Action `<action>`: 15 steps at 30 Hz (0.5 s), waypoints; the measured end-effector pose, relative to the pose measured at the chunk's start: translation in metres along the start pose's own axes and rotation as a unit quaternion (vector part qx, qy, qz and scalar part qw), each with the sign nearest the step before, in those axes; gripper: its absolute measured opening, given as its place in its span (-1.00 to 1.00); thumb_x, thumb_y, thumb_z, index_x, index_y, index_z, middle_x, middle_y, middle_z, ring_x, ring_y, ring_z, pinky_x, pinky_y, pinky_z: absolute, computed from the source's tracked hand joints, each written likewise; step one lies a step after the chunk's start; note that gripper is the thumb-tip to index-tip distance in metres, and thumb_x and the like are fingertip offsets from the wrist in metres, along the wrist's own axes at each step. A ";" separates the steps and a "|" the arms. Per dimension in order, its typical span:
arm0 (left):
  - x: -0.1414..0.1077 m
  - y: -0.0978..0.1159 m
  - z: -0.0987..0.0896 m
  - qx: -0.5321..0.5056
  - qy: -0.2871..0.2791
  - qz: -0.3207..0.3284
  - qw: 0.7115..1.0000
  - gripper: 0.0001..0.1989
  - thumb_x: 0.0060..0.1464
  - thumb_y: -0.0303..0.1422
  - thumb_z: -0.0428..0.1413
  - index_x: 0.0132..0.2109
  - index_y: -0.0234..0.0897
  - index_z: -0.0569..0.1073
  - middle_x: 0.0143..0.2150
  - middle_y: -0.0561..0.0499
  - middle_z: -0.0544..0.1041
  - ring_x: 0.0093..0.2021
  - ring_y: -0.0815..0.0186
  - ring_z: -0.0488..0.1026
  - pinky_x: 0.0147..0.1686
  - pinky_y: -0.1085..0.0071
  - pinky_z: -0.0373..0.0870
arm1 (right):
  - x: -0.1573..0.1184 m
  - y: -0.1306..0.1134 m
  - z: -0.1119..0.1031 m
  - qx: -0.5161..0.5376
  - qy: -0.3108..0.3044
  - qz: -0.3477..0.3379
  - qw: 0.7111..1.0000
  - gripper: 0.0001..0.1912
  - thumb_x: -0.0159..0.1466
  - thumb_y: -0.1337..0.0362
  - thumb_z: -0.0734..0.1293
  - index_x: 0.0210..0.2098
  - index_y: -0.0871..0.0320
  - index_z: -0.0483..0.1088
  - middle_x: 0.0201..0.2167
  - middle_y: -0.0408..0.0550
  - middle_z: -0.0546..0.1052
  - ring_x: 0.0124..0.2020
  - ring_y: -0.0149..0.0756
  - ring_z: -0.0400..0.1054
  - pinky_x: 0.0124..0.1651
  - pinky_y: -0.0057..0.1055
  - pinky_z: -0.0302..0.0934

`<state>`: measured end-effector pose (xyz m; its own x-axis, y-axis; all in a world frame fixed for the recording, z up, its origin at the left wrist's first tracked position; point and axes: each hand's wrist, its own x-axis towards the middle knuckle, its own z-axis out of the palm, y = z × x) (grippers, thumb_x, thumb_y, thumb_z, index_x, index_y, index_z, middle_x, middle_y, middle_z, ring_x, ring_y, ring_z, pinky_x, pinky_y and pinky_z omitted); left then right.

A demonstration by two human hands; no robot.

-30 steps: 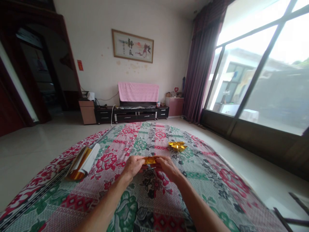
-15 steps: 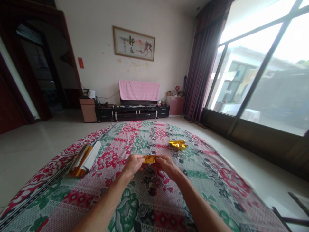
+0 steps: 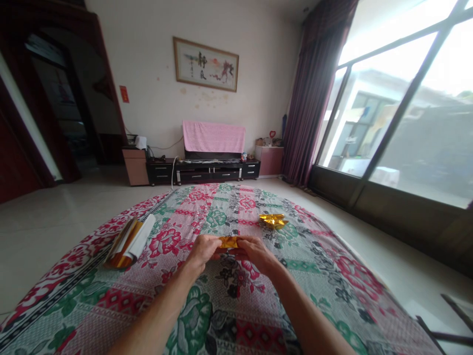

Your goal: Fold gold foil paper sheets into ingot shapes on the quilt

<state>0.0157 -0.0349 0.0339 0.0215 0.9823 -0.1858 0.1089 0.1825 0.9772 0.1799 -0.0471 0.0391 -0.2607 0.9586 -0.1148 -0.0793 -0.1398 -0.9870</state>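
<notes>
A small piece of folded gold foil paper (image 3: 229, 242) is stretched between my two hands, just above the flowered cloth. My left hand (image 3: 204, 250) pinches its left end, and my right hand (image 3: 256, 251) grips the right end. Thumbs lie along the near side; several fingertips are hidden behind the paper. Beyond my right hand, shiny folded gold paper pieces (image 3: 273, 221) rest on the cloth. Off to the left lies a curled stack of gold and white paper sheets (image 3: 130, 242).
The flowered cloth (image 3: 192, 315) covers a large rounded surface in front of me. Farther back stand a low black cabinet (image 3: 207, 176) and a screen draped with a pink towel (image 3: 214, 136). Dark bars of some furniture (image 3: 449, 337) show at the lower right, below tall windows (image 3: 417, 128).
Both hands keep hold of the gold paper in nearly the same place. The camera view has shifted very slightly; the other papers have not moved.
</notes>
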 end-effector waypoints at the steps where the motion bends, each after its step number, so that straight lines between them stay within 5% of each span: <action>1: 0.000 0.000 0.000 0.000 0.001 0.000 1.000 -0.77 -0.20 -0.40 0.05 -0.35 -0.38 0.52 -0.44 -0.04 0.56 -0.30 0.20 0.52 -0.54 0.51 0.32 | 0.000 -0.001 0.000 0.003 0.002 0.002 1.000 -0.74 0.15 0.40 0.20 -0.21 0.27 0.46 -0.40 0.00 0.55 -0.39 -0.39 0.47 -0.39 -0.56 0.31; 15: -0.003 0.002 0.000 -0.016 0.007 -0.003 1.000 -0.83 -0.23 -0.40 0.07 -0.42 -0.35 0.50 -0.48 0.00 0.53 -0.33 0.24 0.48 -0.49 0.51 0.34 | 0.004 0.003 0.001 0.012 0.024 0.017 0.999 -0.75 0.16 0.44 0.20 -0.25 0.28 0.48 -0.37 0.04 0.57 -0.42 -0.39 0.48 -0.46 -0.58 0.31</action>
<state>0.0156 -0.0370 0.0368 0.0062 0.9816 -0.1909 0.0764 0.1898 0.9788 0.1778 -0.0437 0.0353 -0.2166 0.9641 -0.1536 -0.0949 -0.1774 -0.9796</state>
